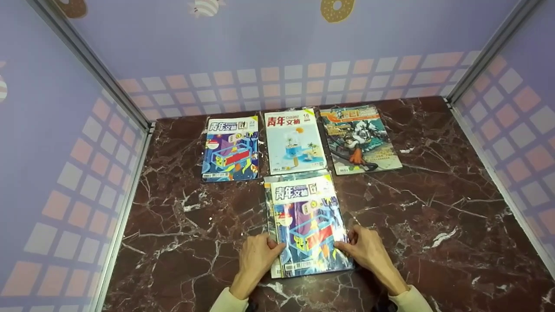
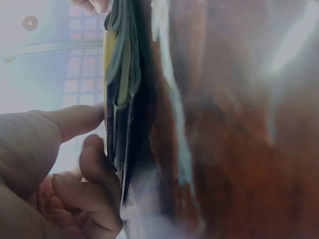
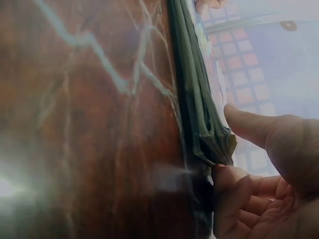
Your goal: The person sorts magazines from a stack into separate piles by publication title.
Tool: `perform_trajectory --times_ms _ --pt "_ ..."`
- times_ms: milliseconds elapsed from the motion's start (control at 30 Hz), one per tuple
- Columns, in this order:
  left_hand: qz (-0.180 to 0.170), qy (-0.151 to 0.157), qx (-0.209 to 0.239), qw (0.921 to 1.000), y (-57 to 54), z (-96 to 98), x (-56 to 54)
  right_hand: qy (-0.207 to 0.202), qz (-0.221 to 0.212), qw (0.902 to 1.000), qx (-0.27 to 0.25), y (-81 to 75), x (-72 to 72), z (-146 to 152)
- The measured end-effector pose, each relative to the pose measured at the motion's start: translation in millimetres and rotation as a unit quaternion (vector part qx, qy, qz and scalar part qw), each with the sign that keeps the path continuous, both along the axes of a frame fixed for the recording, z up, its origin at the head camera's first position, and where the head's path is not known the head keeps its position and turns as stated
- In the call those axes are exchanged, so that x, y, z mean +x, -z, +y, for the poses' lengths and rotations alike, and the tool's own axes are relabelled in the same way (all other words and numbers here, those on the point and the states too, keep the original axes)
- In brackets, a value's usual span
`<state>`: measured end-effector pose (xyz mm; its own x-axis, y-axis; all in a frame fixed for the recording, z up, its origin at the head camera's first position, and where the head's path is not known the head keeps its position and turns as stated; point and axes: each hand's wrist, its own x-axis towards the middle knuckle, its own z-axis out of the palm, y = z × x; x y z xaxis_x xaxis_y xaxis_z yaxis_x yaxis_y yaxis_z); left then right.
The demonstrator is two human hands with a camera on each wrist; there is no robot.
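Observation:
A small stack of magazines (image 1: 310, 232) lies on the table in front of me, its top one blue and purple with a white title band. Other covers stick out along its left and upper edges. My left hand (image 1: 255, 258) holds the stack's lower left side, thumb on the top cover. At the lower right side my right hand (image 1: 370, 251) grips it the same way. Both wrist views show the layered page edges (image 2: 122, 59) between thumb and curled fingers; the right hand's fingers (image 3: 232, 186) are at the stack's lower edge.
Behind the stack, three magazines lie in a row: a blue-purple one (image 1: 230, 149), a pale blue one (image 1: 295, 141) and a darker illustrated one (image 1: 360, 141). The dark red marble table (image 1: 433, 208) is enclosed by lilac panels (image 1: 277, 39) on three sides.

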<state>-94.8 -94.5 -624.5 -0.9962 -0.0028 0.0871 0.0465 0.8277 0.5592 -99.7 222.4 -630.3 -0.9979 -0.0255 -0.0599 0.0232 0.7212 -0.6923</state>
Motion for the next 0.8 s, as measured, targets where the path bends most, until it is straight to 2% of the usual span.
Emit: perform_trajectory --times_ms 67,100,133,233,367,467,533,667,733,767,800 --pt "-0.009 0.004 -0.004 0.9999 -17.5 2.4 4.8 -0.003 0.016 0.9998 -0.008 9.2 -0.4 2" --pt "-0.009 0.007 -0.015 0.9998 -18.8 3.3 5.7 -0.003 0.021 0.9997 -0.013 8.5 0.0 2" --pt "-0.015 0.01 -0.022 0.9996 -27.2 5.6 7.4 -0.003 0.023 0.9996 -0.015 9.1 -0.1 2" --pt "-0.037 0.026 -0.039 0.9982 -32.1 11.0 8.6 -0.001 0.013 0.9998 -0.013 13.9 -2.8 4" --pt "-0.061 0.035 -0.038 0.9968 -32.9 17.3 8.4 -0.007 -0.002 1.0 0.006 30.3 -10.2 11" --pt "-0.047 0.037 -0.019 0.998 -27.9 19.5 8.2 -0.005 -0.008 1.0 -0.002 29.8 -10.5 12" --pt "-0.027 0.045 0.003 0.9986 -21.0 19.7 7.8 0.001 -0.013 0.9998 -0.017 19.7 -7.7 10" --pt "-0.016 0.061 0.039 0.9973 8.6 18.5 3.1 0.011 -0.01 0.9981 -0.06 -4.2 -1.2 3" --pt "-0.02 0.071 0.061 0.9954 18.4 18.2 1.2 0.011 -0.01 0.9973 -0.072 -11.1 0.5 2" --pt "-0.027 0.077 0.075 0.9939 21.5 18.0 0.6 0.016 -0.015 0.9972 -0.072 -13.5 0.8 2" --pt "-0.031 0.084 0.099 0.9911 17.5 18.4 1.3 0.02 -0.022 0.9969 -0.073 -14.9 0.6 2"
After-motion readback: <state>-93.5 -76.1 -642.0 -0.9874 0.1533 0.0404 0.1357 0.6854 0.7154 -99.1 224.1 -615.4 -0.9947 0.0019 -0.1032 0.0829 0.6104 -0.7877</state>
